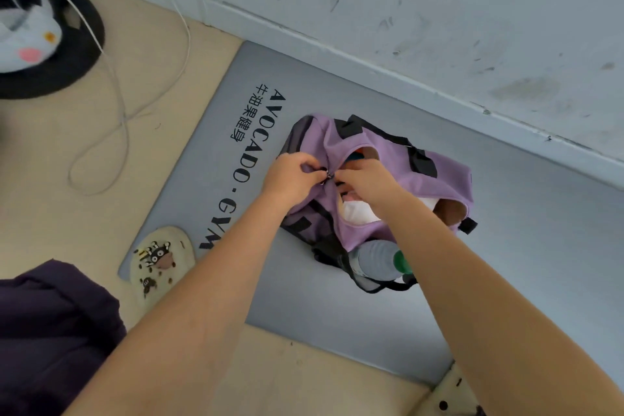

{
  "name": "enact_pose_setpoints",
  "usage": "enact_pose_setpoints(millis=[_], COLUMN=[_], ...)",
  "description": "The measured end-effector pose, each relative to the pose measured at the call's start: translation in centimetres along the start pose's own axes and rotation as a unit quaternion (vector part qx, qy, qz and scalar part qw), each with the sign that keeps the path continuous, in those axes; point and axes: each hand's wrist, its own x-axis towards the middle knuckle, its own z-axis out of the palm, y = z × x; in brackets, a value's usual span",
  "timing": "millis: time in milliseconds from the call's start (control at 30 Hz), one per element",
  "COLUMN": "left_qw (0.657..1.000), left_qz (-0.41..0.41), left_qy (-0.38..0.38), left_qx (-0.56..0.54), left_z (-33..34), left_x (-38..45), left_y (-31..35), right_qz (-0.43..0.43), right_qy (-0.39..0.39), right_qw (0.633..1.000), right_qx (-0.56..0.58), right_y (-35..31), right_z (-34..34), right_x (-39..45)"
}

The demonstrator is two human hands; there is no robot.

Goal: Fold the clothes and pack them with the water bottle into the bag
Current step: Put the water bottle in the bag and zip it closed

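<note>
A purple bag (391, 159) with black straps lies on a grey gym mat (506, 246). Its top opening gapes, and white and coloured folded clothes (358, 213) show inside. A clear water bottle (378, 260) with a green cap sits in the black mesh side pocket at the bag's near end. My left hand (290, 176) pinches the purple fabric at the left end of the opening. My right hand (368, 179) pinches the small metal zipper pull right beside it. The two hands almost touch over the zipper.
The mat lies against a grey wall's skirting. A patterned slipper (162, 260) rests on the mat's left corner, another (452, 395) at the lower right. A white cable (121, 118) loops over the beige floor. A round black base (67, 54) with a plush toy stands far left.
</note>
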Motion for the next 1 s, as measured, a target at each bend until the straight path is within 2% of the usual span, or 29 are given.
enact_pose_setpoints(millis=[67,167,233,300,367,500,633,900,1000], left_qw=[0.999,0.987,0.975,0.962,0.952,0.944,0.924,0.942,0.966], left_qz=[-0.02,-0.041,-0.043,-0.042,-0.04,-0.045,-0.062,-0.061,-0.043], left_qy=[-0.02,-0.059,-0.079,-0.105,-0.124,-0.128,-0.118,-0.118,-0.089], left_qx=[-0.045,-0.147,-0.202,-0.249,-0.278,-0.3,-0.358,-0.309,-0.241], left_z=[-0.5,-2.1,-3.4,-4.7,-5.4,-6.1,-6.3,-6.0,-5.9], left_x=[0.3,0.2,0.0,-0.2,-0.2,-0.5,-0.7,-1.1,-1.2], left_y=[-0.2,-0.7,-0.8,-0.8,-0.7,-1.0,-1.8,-1.5,-1.0], right_qz=[0.0,-0.057,-0.108,-0.161,-0.18,-0.185,-0.192,-0.134,-0.132], right_qy=[0.006,0.073,0.094,0.075,0.062,0.072,0.085,0.016,0.0], right_qw=[1.0,0.987,0.973,0.975,0.978,0.968,0.971,0.991,0.99], right_qx=[0.02,-0.13,-0.182,-0.132,-0.086,-0.153,-0.113,-0.024,-0.045], right_y=[-0.3,-0.5,-0.7,-1.3,-2.1,-3.5,-3.9,-3.4,-3.4], right_z=[0.1,0.1,0.3,1.0,2.1,3.4,3.6,2.4,2.2], right_x=[-0.2,-1.5,-2.6,-3.5,-3.6,-2.3,-1.8,-2.6,-2.8])
